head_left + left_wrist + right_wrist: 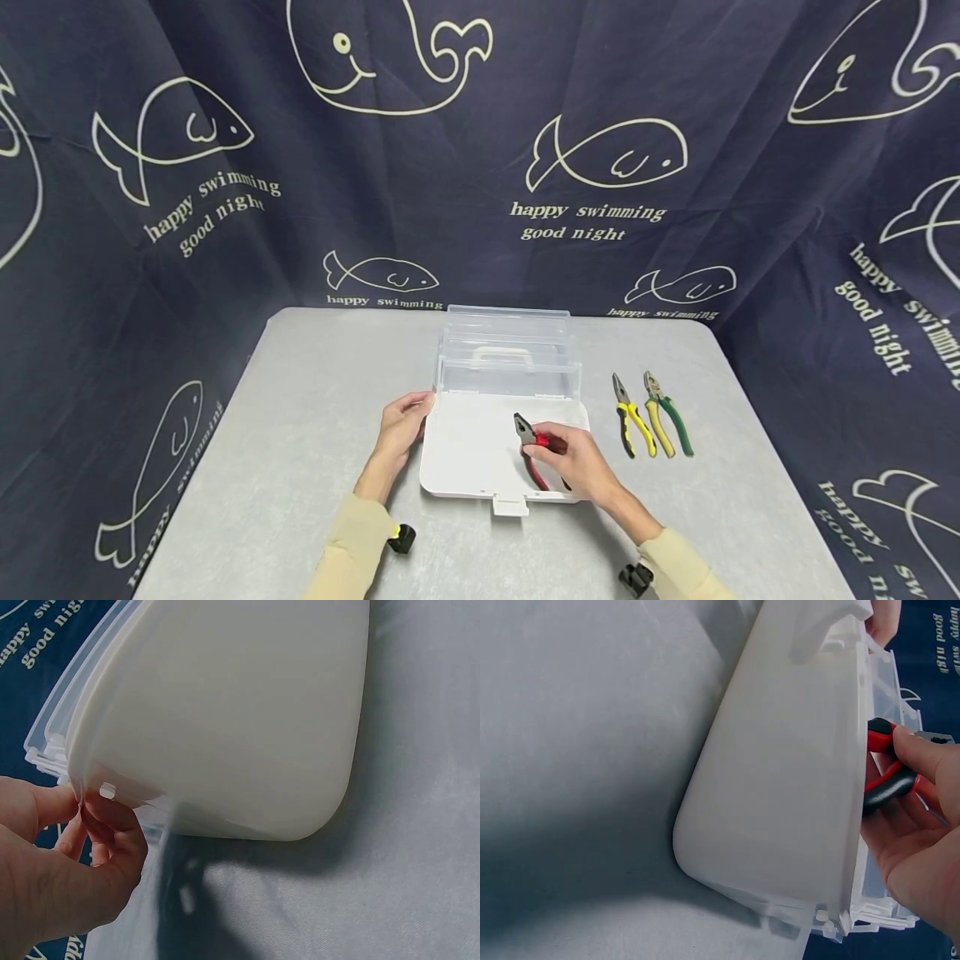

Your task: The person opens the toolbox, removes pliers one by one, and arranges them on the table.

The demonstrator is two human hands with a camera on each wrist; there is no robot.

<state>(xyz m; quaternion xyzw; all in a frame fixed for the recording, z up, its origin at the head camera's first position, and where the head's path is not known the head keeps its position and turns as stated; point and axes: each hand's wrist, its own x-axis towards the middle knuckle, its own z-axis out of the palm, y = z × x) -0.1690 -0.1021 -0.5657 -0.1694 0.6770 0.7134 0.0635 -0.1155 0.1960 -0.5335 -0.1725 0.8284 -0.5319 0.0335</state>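
A white plastic box (468,446) stands on the table with its clear lid (510,379) swung open at the back. My left hand (402,425) is at the box's left rear corner; in the left wrist view, thumb and index finger pinch its rim. Over the right half of the box, my right hand (573,458) grips combination pliers (525,429) with red and black handles. Their metal head points away from me, and the right wrist view shows the handles (891,787) partly behind the box's wall. Whether they touch the box's floor, I cannot tell.
To the right of the box lie long-nose pliers (634,421) with yellow and black handles. Beside them are pliers (667,417) with one tan and one green handle. A white latch (510,505) sticks out at the box's front. Dark printed curtains (480,167) surround the grey table (322,400).
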